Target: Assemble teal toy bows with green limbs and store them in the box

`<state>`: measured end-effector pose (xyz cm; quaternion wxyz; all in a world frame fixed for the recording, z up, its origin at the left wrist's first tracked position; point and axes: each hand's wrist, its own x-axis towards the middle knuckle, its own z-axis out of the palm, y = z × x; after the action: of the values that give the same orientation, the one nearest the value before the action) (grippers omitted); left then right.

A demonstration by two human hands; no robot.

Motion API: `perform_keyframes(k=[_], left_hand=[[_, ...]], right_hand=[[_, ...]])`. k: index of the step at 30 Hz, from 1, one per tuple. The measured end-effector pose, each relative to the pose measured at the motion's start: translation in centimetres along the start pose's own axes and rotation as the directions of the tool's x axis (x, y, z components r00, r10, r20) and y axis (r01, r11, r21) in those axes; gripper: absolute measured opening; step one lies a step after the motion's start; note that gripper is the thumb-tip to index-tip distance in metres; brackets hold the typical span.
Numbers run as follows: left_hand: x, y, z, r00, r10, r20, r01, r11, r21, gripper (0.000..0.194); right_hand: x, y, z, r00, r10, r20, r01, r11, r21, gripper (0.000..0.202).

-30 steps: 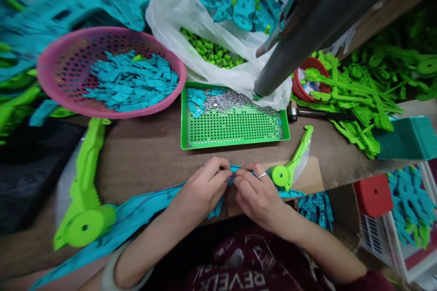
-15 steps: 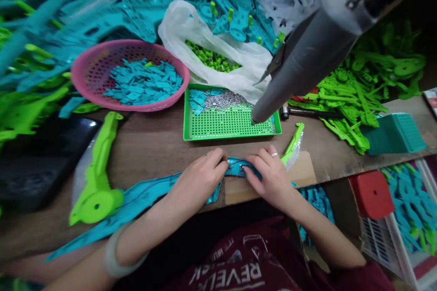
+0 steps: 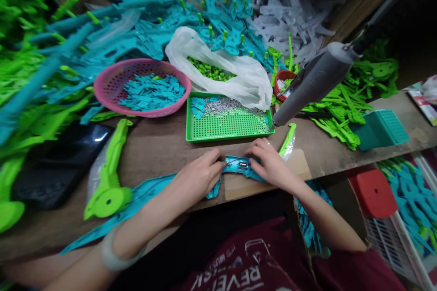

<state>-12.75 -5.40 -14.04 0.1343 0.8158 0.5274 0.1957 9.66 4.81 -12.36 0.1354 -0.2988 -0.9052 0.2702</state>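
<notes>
Cardboard (image 3: pixel 239 186): just below the fingers, right at the near edge of the surface (image 3: pixel 153 148); a bump could slide it off.
Left fingers (image 3: pixel 213 157): curled against the blue shell (image 3: pixel 230 168); pinching its rim or merely resting there, can't tell.
Right fingers (image 3: pixel 258 149): gripping the shell's other end, thumb in front; a slip could tip it.
Metal piece (image 3: pixel 243 165): left of that thumb, where a nudge might unseat it.
Dark wire (image 3: pixel 235 161): strung between both sets of fingertips; careless pressing could trap or tug it.
Hanging tool (image 3: pixel 310 79): beyond the right fingers, near the green tray (image 3: pixel 232 137); a swing might scatter screws (image 3: pixel 223 104).
</notes>
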Motion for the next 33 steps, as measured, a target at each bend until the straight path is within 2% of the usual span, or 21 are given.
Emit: perform_keyframes(k=[3, 5, 8, 13, 15, 18, 21, 24, 27, 33], left_hand=[[0.1, -0.1, 0.2, 1.000, 0.015, -0.016, -0.015, 1.000, 0.007, 0.029], [0.1, -0.2, 0.2, 0.999, 0.013, -0.036, -0.013, 1.000, 0.003, 0.031], [0.0, -0.1, 0.3, 0.997, 0.011, -0.070, -0.012, 1.000, -0.004, 0.033], [0.1, 0.0, 0.2, 0.994, 0.051, -0.099, -0.051, 0.999, 0.004, 0.033], [0.1, -0.1, 0.2, 0.994, 0.055, -0.092, -0.054, 0.999, 0.006, 0.033], [0.0, -0.2, 0.2, 0.996, 0.048, -0.078, -0.047, 0.999, 0.009, 0.033], [0.0, -0.2, 0.3, 0.997, 0.037, -0.070, -0.038, 0.999, -0.010, 0.034], [-0.1, -0.3, 0.3, 0.997, 0.030, -0.071, -0.033, 0.999, -0.036, 0.034], [-0.1, -0.2, 0.3, 0.997, 0.020, -0.079, -0.024, 0.999, -0.043, 0.033], [-0.2, -0.2, 0.4, 0.995, 0.024, -0.094, -0.026, 0.999, -0.029, 0.034]], right_hand=[[1.1, 0.7, -0.5, 0.988, -0.048, 0.144, 0.048, 0.999, 0.004, 0.015], [1.3, 1.2, -0.6, 0.975, -0.113, 0.193, 0.108, 0.994, 0.034, 0.013], [1.0, 1.8, -0.6, 0.967, -0.169, 0.189, 0.159, 0.985, 0.065, 0.014], [1.5, 1.9, -0.9, 0.962, -0.182, 0.205, 0.164, 0.981, 0.104, 0.013], [2.7, 1.5, -1.4, 0.936, -0.206, 0.287, 0.192, 0.978, 0.078, 0.012], [4.5, 0.6, -1.9, 0.870, -0.199, 0.451, 0.256, 0.964, -0.068, 0.005], [5.5, -0.2, -2.1, 0.821, -0.208, 0.532, 0.374, 0.900, -0.225, 0.010], [5.5, -0.3, -2.1, 0.786, -0.290, 0.545, 0.501, 0.816, -0.288, 0.016], [5.2, 0.2, -2.3, 0.752, -0.377, 0.541, 0.580, 0.768, -0.271, 0.021], [3.9, 1.5, -3.1, 0.749, -0.440, 0.496, 0.586, 0.789, -0.185, 0.022]])
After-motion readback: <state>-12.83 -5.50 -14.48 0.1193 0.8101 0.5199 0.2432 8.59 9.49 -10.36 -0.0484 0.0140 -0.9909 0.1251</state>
